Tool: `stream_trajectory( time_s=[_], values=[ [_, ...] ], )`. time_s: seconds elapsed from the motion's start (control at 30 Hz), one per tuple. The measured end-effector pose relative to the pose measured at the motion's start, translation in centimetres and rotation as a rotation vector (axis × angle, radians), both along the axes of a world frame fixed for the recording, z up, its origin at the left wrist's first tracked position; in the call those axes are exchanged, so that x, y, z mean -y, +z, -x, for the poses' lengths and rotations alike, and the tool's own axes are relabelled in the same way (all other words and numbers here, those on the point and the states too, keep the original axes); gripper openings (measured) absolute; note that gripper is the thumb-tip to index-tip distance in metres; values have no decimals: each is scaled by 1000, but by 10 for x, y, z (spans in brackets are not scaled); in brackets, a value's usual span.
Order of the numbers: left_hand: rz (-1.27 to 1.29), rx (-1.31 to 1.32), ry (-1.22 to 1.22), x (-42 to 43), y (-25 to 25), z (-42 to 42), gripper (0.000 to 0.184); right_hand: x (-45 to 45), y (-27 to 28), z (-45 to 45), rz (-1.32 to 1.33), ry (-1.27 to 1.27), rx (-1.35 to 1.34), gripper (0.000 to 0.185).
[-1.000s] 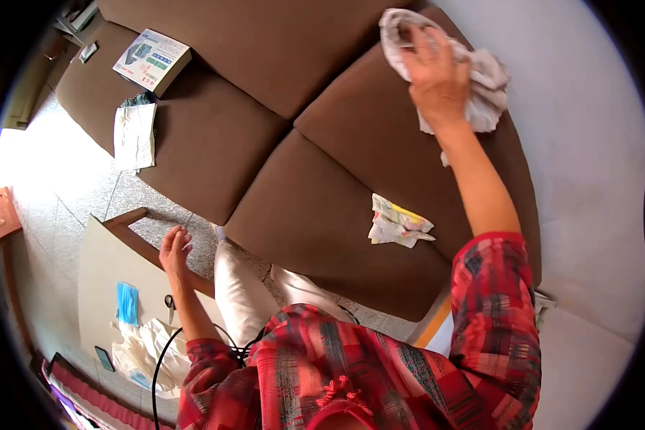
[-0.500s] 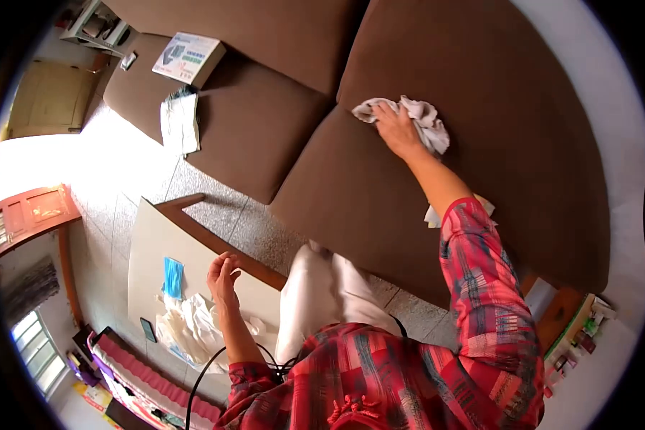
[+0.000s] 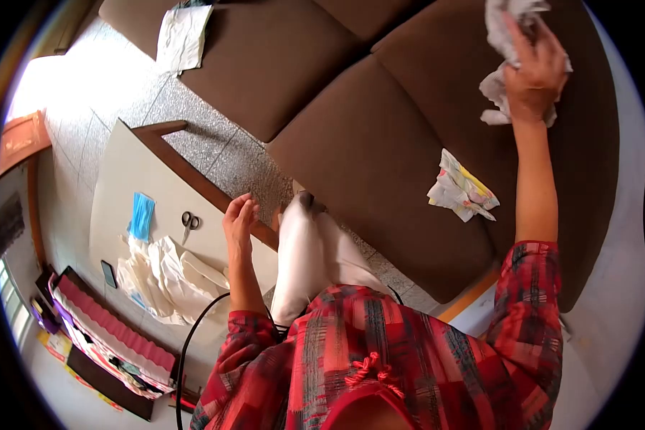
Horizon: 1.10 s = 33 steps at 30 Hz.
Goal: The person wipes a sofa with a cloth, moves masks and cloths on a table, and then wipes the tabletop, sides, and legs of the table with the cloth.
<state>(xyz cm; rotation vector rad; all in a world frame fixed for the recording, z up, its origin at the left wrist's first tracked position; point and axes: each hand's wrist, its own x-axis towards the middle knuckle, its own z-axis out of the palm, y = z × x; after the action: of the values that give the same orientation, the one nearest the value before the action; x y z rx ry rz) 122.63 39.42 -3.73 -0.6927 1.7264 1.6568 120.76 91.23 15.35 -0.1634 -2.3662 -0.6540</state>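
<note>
My right hand (image 3: 536, 75) is on a crumpled whitish cloth (image 3: 500, 36), pressing it against the brown sofa (image 3: 365, 143) near its right end. The fingers are bent over the cloth and slightly blurred; parts of the cloth stick out on both sides. My left hand (image 3: 239, 216) hovers by the edge of the pale table (image 3: 115, 193), its fingers loosely curled and a little apart, with nothing in them. On the seat below my right hand lies a crumpled printed packet (image 3: 462, 188), white with yellow and red marks.
Black-handled scissors (image 3: 189, 223), a blue face mask (image 3: 142, 216), cream fabric (image 3: 168, 276) and a phone (image 3: 108, 274) are on the table side. A white bag (image 3: 184, 37) lies over the far sofa edge. A black cable (image 3: 193, 326) loops beside my left arm.
My right hand has moved the cloth across the sofa to the right and farther away. The view has shifted; the packet and scissors now show, and the box on the sofa is out of frame.
</note>
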Motion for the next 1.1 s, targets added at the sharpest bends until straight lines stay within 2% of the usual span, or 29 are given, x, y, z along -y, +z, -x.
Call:
stream_trajectory(
  time_s=[0.03,0.1,0.17,0.23,0.3,0.37,0.47,0.5,0.57,0.63,0.67,0.7,0.73,0.8,0.83,0.9,0.97,1.03,1.1],
  values=[
    [-13,-17,6,2,-4,0,22,0,-1,10,7,41,-76,64],
    [-4,-8,19,8,-11,-2,21,6,-25,23,-5,25,-71,61],
    [17,8,78,14,-11,-8,21,3,-91,38,24,0,155,50],
    [36,24,87,28,-20,-16,21,14,-164,45,284,7,365,47],
    [63,46,101,42,-25,-24,21,24,-232,47,304,103,503,45],
    [127,82,103,52,-27,-31,21,37,-287,47,465,5,665,53],
    [199,94,125,65,-26,-36,22,45,-375,44,1008,-354,766,62],
    [216,90,137,69,-26,-38,23,59,-377,45,1021,-346,782,62],
    [254,62,189,74,-27,-41,23,105,-371,48,934,-507,524,61],
    [260,59,212,74,-31,-42,24,147,-380,36,816,-321,645,50],
    [230,67,219,76,-37,-44,24,178,-379,27,816,-203,644,49],
    [237,94,187,70,-37,-42,23,215,-356,20,871,-212,764,49],
    [230,90,169,62,-35,-38,22,240,-359,9,901,-150,815,48],
    [221,76,122,43,-30,-32,22,275,-350,-13,854,10,808,50],
    [219,63,99,36,-28,-30,22,282,-351,-25,886,108,906,40],
    [186,68,25,25,-23,-25,20,286,-348,-53,938,305,931,36],
    [157,35,-37,22,-25,-28,20,271,-330,-77,1000,359,1042,37],
    [152,37,-78,25,-31,-34,20,250,-308,-97,1109,279,1146,43],
    [236,74,-188,27,-29,-38,21,223,-301,-128,1162,173,1093,48]
  ],
)
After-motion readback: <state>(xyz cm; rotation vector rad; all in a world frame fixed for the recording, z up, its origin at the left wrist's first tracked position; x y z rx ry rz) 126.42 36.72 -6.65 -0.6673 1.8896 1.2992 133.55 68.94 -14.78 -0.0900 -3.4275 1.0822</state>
